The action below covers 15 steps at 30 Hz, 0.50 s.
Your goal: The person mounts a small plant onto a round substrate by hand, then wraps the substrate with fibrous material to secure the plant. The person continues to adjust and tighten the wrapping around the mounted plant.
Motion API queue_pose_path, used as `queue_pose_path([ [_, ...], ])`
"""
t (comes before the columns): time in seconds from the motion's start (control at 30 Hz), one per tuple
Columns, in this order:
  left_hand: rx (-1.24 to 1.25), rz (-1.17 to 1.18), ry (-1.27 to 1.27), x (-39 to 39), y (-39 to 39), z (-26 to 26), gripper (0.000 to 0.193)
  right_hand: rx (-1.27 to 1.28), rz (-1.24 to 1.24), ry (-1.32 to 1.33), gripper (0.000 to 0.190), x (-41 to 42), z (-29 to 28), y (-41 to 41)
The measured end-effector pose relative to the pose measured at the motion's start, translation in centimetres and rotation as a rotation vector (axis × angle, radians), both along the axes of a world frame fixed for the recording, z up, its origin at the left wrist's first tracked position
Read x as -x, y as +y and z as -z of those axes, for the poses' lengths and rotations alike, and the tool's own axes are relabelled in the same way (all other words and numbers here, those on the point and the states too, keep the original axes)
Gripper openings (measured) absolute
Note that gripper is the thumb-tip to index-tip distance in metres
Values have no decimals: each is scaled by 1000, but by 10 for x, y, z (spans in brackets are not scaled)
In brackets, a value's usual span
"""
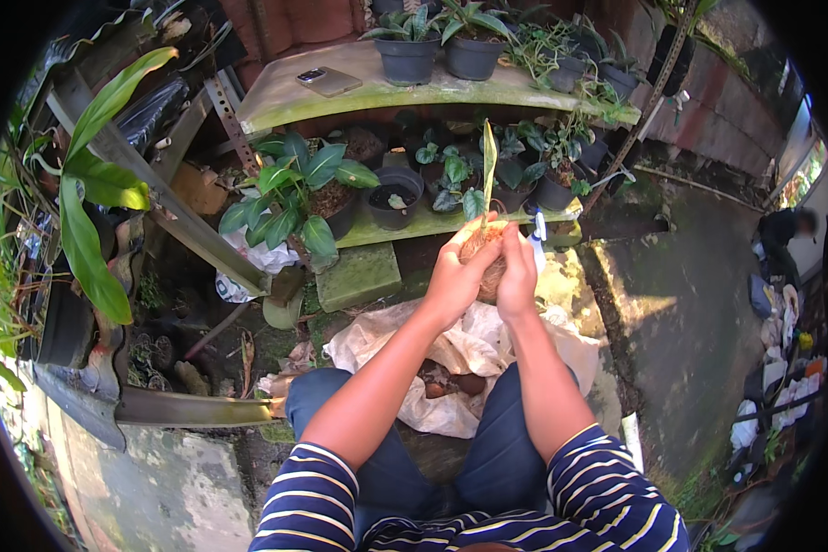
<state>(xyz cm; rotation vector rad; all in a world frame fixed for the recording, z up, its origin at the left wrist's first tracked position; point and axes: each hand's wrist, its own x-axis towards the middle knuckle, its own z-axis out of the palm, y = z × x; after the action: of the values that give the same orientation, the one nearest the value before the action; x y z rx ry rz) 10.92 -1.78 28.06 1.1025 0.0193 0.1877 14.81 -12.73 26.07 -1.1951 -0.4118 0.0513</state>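
Observation:
Both my hands are cupped around a brown ball of coconut-like fibre (492, 276), held up in front of me. My left hand (455, 272) presses its left side, and my right hand (518, 269) its right side. A single narrow, yellow-edged green leaf (488, 162) stands nearly upright from the top of the ball. My fingers hide much of the fibre. Below my forearms, an open pale woven sack (379, 334) lies between my knees, with brown lumps (466, 384) in its mouth.
A mossy shelf (276, 96) bears a phone (329, 81) and potted plants (406, 55). On the lower shelf (366, 234) are more pots and a dark pot of soil (395, 200). A spray bottle (539, 238) stands behind my right hand. Someone (781, 241) is at far right.

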Motion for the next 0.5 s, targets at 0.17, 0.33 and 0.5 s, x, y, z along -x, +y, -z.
queue_pose_path([
  [0.17, -302, -303, 54, -8, 5, -7, 29, -9, -43, 86, 52, 13, 10, 20],
  [0.33, -1069, -683, -114, -10, 21, -8, 54, -29, -10, -26, 63, 40, 4, 49],
  [0.5, -1003, -318, -187, -8, 3, 5, 61, -314, -133, 317, 47, 14, 1, 21],
])
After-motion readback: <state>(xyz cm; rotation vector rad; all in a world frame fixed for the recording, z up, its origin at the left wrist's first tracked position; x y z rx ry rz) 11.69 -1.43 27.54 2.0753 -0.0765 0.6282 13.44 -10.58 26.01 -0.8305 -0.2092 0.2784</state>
